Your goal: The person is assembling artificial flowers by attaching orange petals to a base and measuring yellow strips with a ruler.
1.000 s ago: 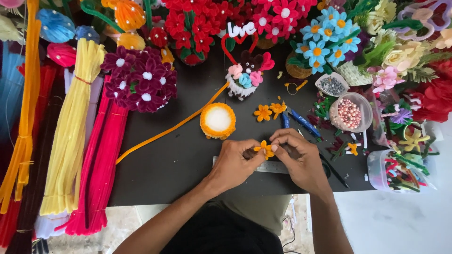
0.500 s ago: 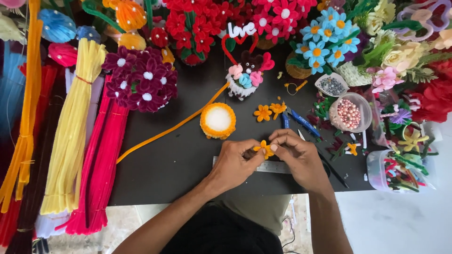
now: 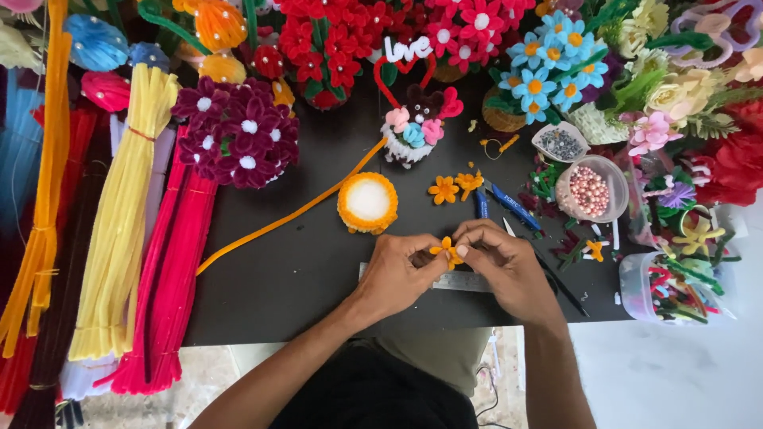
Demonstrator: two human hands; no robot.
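Note:
A small orange pipe-cleaner flower (image 3: 447,251) is pinched between the fingertips of both hands above a metal ruler (image 3: 469,281) on the black table (image 3: 302,270). My left hand (image 3: 395,276) grips it from the left, my right hand (image 3: 502,264) from the right. Two finished orange flowers (image 3: 455,187) lie just beyond the hands. A white disc wrapped in orange pipe cleaner (image 3: 368,202) sits up and to the left, with a long orange pipe cleaner (image 3: 270,226) trailing from it.
Bundles of yellow (image 3: 127,222) and pink pipe cleaners (image 3: 171,278) lie at the left. Pipe-cleaner bouquets line the back edge, including a purple one (image 3: 238,131). A bowl of pink beads (image 3: 590,191), blue-handled pliers (image 3: 502,202) and a clear tub of scraps (image 3: 671,286) stand at right.
Both hands stay in the same place, with only slight finger movement on the small orange flower.

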